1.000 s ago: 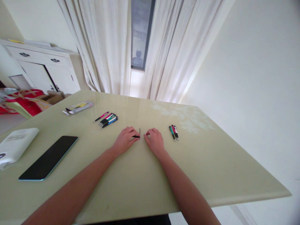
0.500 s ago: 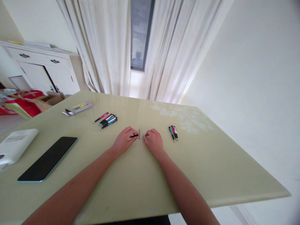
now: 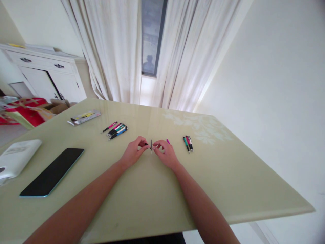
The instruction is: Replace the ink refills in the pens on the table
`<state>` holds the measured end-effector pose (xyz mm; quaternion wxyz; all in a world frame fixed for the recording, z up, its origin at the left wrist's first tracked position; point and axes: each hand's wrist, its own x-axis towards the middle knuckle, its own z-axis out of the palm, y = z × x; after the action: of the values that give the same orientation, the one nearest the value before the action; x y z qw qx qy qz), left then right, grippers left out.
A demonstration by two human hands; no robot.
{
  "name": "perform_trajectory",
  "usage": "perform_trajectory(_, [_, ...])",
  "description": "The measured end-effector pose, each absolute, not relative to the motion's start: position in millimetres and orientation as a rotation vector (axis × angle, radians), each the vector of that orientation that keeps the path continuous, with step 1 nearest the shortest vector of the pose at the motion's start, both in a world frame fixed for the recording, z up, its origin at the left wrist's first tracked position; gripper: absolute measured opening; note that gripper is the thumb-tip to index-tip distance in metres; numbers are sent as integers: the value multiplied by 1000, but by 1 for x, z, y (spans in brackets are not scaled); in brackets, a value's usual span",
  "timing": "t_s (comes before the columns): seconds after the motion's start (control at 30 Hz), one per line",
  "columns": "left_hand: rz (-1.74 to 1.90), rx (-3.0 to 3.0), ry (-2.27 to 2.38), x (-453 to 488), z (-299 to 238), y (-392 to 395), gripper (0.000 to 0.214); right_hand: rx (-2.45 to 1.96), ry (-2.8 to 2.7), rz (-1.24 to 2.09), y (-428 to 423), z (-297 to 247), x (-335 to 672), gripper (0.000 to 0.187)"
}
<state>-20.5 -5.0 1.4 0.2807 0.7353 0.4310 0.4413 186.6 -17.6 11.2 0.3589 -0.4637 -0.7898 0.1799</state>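
Note:
My left hand (image 3: 134,150) pinches a small black pen part (image 3: 146,144) between thumb and fingers, most of it covered. Close by, my right hand (image 3: 165,153) has its thumb and fingertips together at the end of that part; what lies in them is too small to make out. A thin dark stick like a pen refill (image 3: 151,142) lies between the two hands. Behind the right hand's fingers shows a magenta pen piece (image 3: 168,141), partly hidden. Three pens (image 3: 188,144) lie to the right, and a cluster of several pens (image 3: 117,131) lies to the left.
On the table (image 3: 142,200) at left are a black-screened phone (image 3: 52,173) and a white device (image 3: 19,157). An opened pen box (image 3: 85,117) lies toward the far left edge. A cabinet (image 3: 48,73) and red bags (image 3: 31,112) stand beyond.
My right hand has moved left and its fingertips now meet the left hand's at the black part. The magenta piece shows more behind the right hand.

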Motion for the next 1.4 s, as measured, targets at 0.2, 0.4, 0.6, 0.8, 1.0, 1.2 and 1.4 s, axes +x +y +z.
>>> perform_trajectory(0.2, [1192,1866,1158,-20,2,-5,28,-1128,-2080,468,-16,7,187,7])
perform_trajectory(0.4, [1215,1903,1312,-21,-3,1,31,-1329,-1970,267,-9,10,201,7])
perform_trajectory(0.6, [1136,2164,1304,-20,-5,1,23,-1567,-2060,106,-5,5,211,13])
perform_trajectory(0.8, [1084,2306,1261,-19,-6,0,22,-1592,-2139,48,-6,4,207,7])
perform_trajectory(1.0, [983,2415,1166,-21,-6,1,26,-1554,-2064,57,-6,7,210,3])
perform_trajectory(1.2, [717,2665,1038,-17,-3,-6,29,-1506,-2135,19,-8,-3,195,9])
perform_trajectory(1.4, [823,2521,1209,-20,-13,2,19,-1551,-2241,-60,-7,-2,187,6])
